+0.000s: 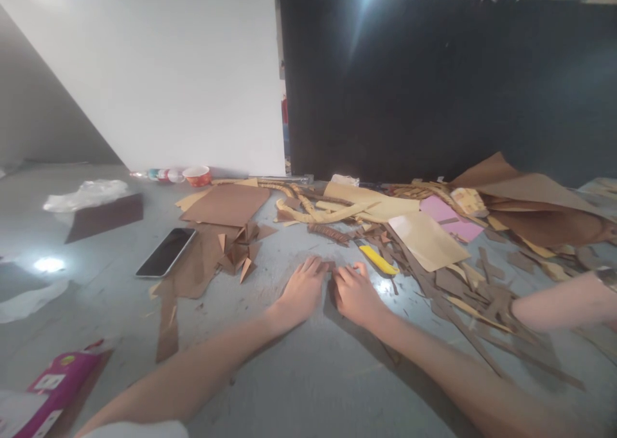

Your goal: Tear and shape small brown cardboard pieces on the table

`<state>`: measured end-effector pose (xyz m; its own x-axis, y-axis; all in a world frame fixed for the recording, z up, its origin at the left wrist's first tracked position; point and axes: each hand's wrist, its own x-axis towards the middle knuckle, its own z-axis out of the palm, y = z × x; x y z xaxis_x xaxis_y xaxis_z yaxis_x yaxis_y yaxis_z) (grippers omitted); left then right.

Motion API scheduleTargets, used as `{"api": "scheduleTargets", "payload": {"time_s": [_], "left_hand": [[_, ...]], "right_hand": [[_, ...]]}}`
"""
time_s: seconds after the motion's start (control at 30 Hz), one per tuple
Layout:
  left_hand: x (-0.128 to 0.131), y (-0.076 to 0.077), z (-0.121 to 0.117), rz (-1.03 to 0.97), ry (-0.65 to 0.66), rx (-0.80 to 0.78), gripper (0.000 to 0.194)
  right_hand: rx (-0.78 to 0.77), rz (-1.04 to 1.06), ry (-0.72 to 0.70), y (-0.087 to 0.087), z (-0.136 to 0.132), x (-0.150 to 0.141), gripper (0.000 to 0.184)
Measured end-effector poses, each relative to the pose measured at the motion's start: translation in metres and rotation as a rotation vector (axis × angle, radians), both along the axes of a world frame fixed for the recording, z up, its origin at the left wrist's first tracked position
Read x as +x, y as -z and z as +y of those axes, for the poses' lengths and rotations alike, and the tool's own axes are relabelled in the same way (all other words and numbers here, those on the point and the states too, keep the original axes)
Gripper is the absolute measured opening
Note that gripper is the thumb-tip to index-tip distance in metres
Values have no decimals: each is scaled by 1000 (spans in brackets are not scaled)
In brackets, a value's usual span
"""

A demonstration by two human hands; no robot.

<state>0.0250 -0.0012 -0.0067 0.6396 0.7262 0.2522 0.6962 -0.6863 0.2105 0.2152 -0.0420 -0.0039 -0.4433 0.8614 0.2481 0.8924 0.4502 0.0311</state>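
Note:
Both my hands rest together on the grey floor. My left hand [303,290] lies palm down with its fingers stretched forward and their tips on a small brown paper piece [329,266]. My right hand [355,293] is beside it with fingers curled in, pinching at the same small piece; what it grips is too small to see well. A yellow utility knife [378,259] lies just beyond my right hand. Folded brown paper triangles [241,252] lie to the left of my left hand.
A black phone [166,252] lies on the floor at the left. Brown, tan and pink paper sheets and strips [434,239] are heaped at the right. Another person's forearm [563,303] reaches in from the right. A white board [168,78] and a black board [434,85] stand behind. A pink box [53,386] sits at the bottom left.

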Motion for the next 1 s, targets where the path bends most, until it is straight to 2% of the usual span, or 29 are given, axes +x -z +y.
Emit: {"api": "scheduleTargets", "payload": {"time_s": [0.4,0.53,0.67,0.77,0.9,1.0], "left_hand": [[-2,7,2,-28,-41,-14,56],[-4,7,5,-87,15,6,53],[-6,8,10,-170,86,21,37],[-6,9,12,-243,124,31,32],[-5,8,11,-280,157,39,33],[-5,6,10,-266,127,31,38]], "right_hand": [[51,8,-15,-1,3,1,16],[60,11,13,-5,0,0,18],[80,51,25,-7,5,6,32],[88,67,13,-5,10,11,42],[120,117,-1,1,13,12,37],[173,166,-31,4,13,11,27]]}}
